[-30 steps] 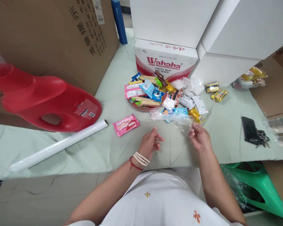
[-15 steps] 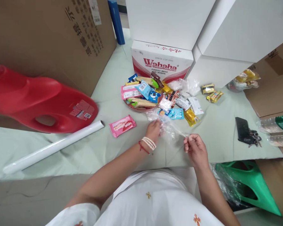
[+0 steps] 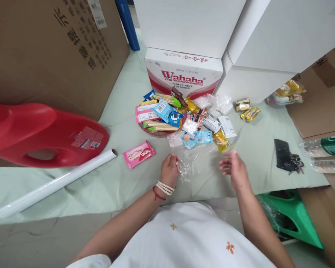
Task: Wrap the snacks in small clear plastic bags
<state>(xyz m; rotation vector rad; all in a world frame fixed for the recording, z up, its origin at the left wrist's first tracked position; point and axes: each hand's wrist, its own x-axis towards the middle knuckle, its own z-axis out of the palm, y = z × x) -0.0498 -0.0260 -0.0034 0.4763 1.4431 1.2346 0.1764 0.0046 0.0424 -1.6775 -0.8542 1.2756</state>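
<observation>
A clear plastic bag (image 3: 188,167) lies crumpled at the front of the table, its left side gripped by my left hand (image 3: 170,169). My right hand (image 3: 234,167) hovers just right of the bag with its fingers apart and holds nothing. Behind the bag are wrapped snacks: a light-blue packet (image 3: 203,137), a yellow packet (image 3: 221,141) and a white packet (image 3: 227,127). A red plate (image 3: 162,134) farther back is heaped with more packets and bundled sticks (image 3: 163,125). A pink wafer packet (image 3: 139,154) rests to the left of my left hand.
At left stand a red jug (image 3: 72,143) and a cardboard box (image 3: 58,56), with a white tube (image 3: 58,183) along the front. A Wahaha carton (image 3: 184,72) is at the back. A black phone (image 3: 281,153), keys (image 3: 296,163) and plastic bottles (image 3: 321,147) lie right; a green stool (image 3: 303,216) stands below.
My right hand has let go of the clear bag and opened. My left hand has come nearer to me, still gripping the bag. The camera view has shifted slightly.
</observation>
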